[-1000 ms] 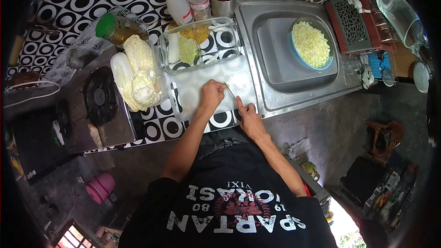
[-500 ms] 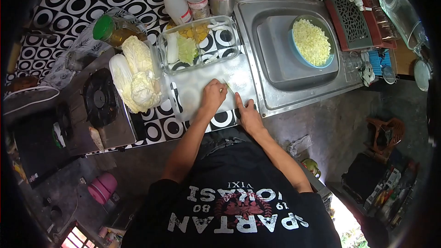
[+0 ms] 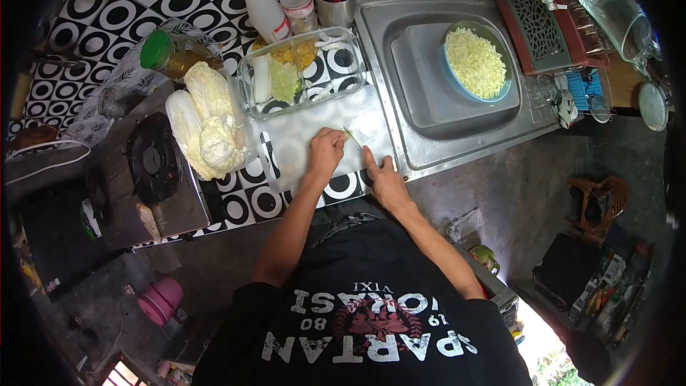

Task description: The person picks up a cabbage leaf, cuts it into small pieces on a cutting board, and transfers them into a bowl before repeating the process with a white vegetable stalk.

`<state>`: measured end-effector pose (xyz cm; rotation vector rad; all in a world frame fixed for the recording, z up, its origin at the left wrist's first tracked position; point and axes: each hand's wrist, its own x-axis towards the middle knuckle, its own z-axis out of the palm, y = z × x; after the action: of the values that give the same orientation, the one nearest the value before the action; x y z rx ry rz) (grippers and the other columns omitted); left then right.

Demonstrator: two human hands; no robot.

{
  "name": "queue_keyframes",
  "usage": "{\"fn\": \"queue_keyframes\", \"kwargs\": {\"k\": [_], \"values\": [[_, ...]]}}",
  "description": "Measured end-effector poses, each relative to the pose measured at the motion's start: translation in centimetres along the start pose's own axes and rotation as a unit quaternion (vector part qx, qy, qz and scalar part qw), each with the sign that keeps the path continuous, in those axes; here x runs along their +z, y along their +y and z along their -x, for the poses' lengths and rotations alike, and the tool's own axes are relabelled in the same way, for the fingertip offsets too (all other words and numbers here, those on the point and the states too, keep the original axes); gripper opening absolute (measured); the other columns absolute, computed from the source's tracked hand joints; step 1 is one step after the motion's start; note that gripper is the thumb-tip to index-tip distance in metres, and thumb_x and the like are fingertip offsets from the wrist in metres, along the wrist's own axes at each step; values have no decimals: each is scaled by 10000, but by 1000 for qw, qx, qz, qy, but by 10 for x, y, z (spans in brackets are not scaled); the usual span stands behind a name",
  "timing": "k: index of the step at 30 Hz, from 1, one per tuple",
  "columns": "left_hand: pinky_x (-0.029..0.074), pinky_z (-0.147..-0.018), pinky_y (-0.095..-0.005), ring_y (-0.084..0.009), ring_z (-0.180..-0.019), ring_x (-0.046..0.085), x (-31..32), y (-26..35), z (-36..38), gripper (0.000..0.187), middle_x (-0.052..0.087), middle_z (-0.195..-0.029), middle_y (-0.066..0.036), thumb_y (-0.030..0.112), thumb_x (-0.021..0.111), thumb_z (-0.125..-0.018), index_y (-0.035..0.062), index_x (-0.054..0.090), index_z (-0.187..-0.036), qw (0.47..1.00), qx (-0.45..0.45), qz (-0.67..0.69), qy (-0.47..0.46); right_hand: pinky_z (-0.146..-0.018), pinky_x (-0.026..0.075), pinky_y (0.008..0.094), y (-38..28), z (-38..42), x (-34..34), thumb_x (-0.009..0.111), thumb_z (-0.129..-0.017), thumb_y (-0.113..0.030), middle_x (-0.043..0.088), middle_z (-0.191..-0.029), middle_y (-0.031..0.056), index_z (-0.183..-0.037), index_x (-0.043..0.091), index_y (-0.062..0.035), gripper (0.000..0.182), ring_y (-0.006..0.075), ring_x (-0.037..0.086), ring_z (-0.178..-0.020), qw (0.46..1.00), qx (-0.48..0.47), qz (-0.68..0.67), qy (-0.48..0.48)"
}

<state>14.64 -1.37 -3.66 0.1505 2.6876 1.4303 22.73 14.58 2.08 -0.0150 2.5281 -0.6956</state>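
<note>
Left hand (image 3: 326, 151) is closed in a pinch on a small piece (image 3: 347, 137), pale, too small to identify. Right hand (image 3: 386, 180) is wrapped round a narrow knife (image 3: 354, 138), forefinger reaching along toward the blade. Hands apart, though near each other. Both work over a translucent cutting board (image 3: 293, 132) on the patterned bench (image 3: 232, 209), just beside the steel sink (image 3: 379, 43).

Handling, as judged: knife light, stiff, thin-bladed; best held by the handle, fingers clear of the edge. Piece probably light and perhaps slippery if damp; hold by the end away from the blade, fingertips tucked. Board looks thin and smooth, may slide; steady it by a side edge.

Behind the board, a divided clear container (image 3: 307, 106) with leaf and orange-yellow pieces; left of it, napa cabbage (image 3: 218, 139).

Writing: black shirt (image 3: 321, 279), upside down in view, reads SPARTAN, VIXI, 19, 80; another word only partly legible. Blue-capped bottle (image 3: 298, 6) and white bottle (image 3: 263, 8) carry reddish labels, too small to read. No brand legible on the knife.
</note>
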Motion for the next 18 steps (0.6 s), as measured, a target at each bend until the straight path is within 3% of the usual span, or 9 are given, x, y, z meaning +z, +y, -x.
{"fn": "queue_keyframes", "kwargs": {"k": [7, 10, 13, 18], "values": [[487, -629, -345, -277, -651, 582, -2, -1, 0, 143, 571, -780, -121, 73, 677, -713, 32, 693, -849, 998, 41, -42, -12, -755, 504, 475, -13, -3, -7, 648, -687, -5, 424, -1043, 248, -1448, 132, -222, 944, 444, 588, -822, 1000, 7, -11, -2], [482, -630, -346, -280, -654, 579, -1, -2, 1, 108, 568, -782, -121, 69, 673, -710, 28, 694, -808, 999, 26, -32, -9, -748, 507, 479, -12, 2, -4, 653, -688, -10, 420, -1052, 249, -1447, 132, -223, 945, 450, 587, -822, 1000, 10, -10, -24], [478, -626, -350, -284, -664, 582, 4, -6, 2, 79, 572, -792, -128, 69, 672, -706, 22, 690, -767, 1000, -6, -3, -14, -711, 502, 461, -9, 0, 4, 621, -676, 31, 439, -1003, 227, -1442, 190, -218, 913, 418, 583, -749, 1000, 1, -23, 12], [479, -627, -348, -288, -672, 588, 6, -11, 1, 55, 582, -814, -134, 48, 658, -713, 18, 687, -748, 1000, 10, -4, -6, -715, 498, 468, -5, -15, 9, 610, -668, 42, 425, -1029, 228, -1443, 172, -253, 938, 425, 584, -758, 1000, 20, 10, 3]]}}
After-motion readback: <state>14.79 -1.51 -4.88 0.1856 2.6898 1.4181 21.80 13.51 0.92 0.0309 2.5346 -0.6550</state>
